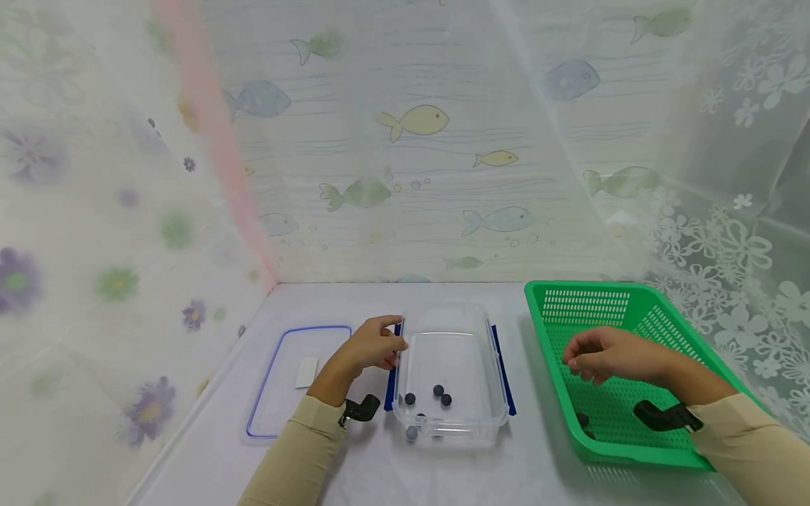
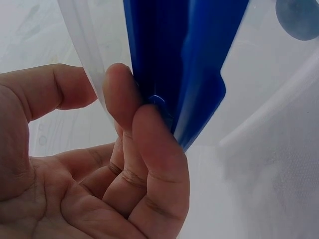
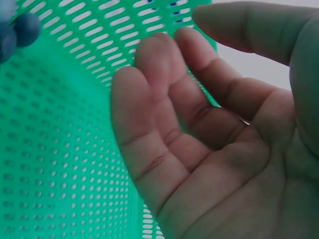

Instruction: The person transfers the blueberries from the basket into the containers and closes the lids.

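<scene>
My left hand (image 1: 372, 344) grips the left rim of a clear plastic food container (image 1: 446, 365). In the left wrist view, the thumb lies against the clear wall and curled fingers (image 2: 159, 144) touch the blue side latch (image 2: 174, 55). Several small dark balls (image 1: 439, 390) lie toward the container's near end. Over the green basket (image 1: 550, 365) hangs my right hand (image 1: 610, 355), its fingers loosely bent, with nothing between them. A few dark blue balls (image 3: 26, 29), resembling blueberries, sit in the basket's near left corner; the forearm and rim may hide others.
A clear lid with a blue seal (image 1: 278, 351) lies left of the container, partly behind the left arm. On it is a white rectangle (image 1: 306, 372). The white table (image 1: 506, 464) ends at a fish-patterned curtain (image 1: 405, 211) at the back.
</scene>
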`<state>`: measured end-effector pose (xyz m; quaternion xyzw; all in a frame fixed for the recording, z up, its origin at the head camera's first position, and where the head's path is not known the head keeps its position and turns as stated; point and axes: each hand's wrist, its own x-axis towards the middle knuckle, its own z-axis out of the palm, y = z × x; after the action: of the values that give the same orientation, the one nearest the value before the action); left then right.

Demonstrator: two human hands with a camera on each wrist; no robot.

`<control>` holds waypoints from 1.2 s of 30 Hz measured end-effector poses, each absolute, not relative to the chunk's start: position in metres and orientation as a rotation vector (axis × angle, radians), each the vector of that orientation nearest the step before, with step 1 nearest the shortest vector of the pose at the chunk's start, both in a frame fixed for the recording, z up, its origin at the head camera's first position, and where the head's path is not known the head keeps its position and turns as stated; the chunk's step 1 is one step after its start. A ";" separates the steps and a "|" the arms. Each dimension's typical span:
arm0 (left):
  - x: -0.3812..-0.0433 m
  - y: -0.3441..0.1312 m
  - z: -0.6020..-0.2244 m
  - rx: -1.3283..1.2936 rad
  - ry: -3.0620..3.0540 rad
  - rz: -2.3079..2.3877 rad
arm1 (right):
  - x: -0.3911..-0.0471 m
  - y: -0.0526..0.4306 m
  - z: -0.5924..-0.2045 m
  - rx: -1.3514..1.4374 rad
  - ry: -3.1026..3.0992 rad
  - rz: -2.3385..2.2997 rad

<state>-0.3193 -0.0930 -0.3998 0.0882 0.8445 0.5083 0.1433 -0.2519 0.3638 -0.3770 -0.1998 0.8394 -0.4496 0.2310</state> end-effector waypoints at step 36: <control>-0.317 -0.093 -0.398 0.259 2.415 1.485 | -0.246 0.364 -0.402 -0.360 2.142 -1.078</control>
<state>-0.3168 -0.0929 -0.3981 0.0901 0.8392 0.5158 0.1468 -0.2459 0.3642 -0.4023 -0.1390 0.8273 -0.4162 0.3508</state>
